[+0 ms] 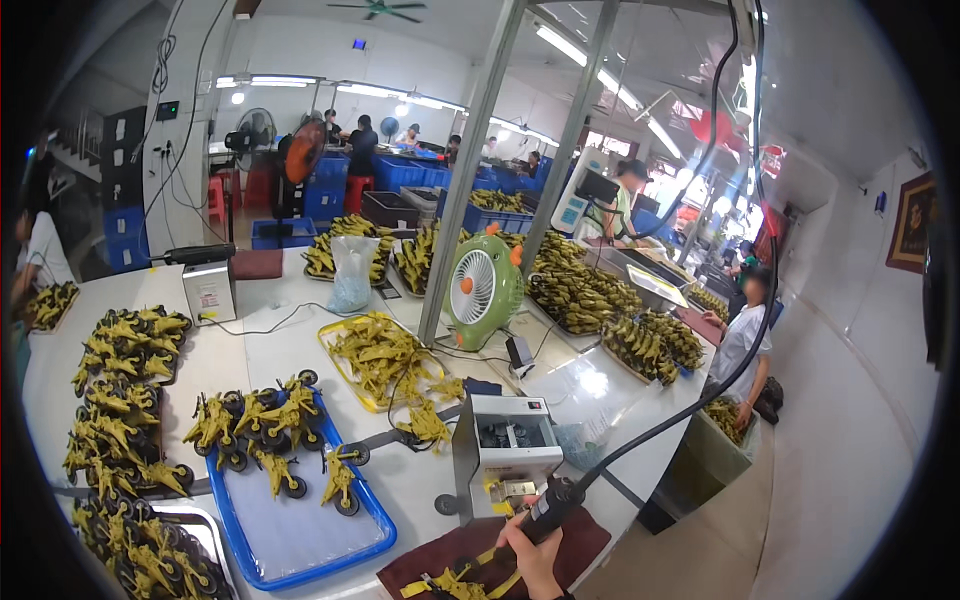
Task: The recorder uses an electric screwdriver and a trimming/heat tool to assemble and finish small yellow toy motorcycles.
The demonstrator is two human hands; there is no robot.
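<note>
My right hand (538,562) is wrapped round a black electric screwdriver (552,506), whose cable rises to the upper right. The tool slants down toward yellow toy motorbike parts (450,584) on a maroon mat (590,545), cut off by the lower edge. Whether the tip touches them I cannot tell. My left hand does not show. Just beyond the mat stands a white screw feeder box (520,458) with small screws in its top tray. Beside it lies a loose black wheel (447,504).
Left of the mat, a blue tray (300,545) holds several yellow motorbikes with black wheels. More assembled motorbikes (125,370) crowd the left side. Yellow body parts (380,350) fill a yellow-rimmed tray ahead, near a green fan (485,290). A co-worker (745,335) is at the right.
</note>
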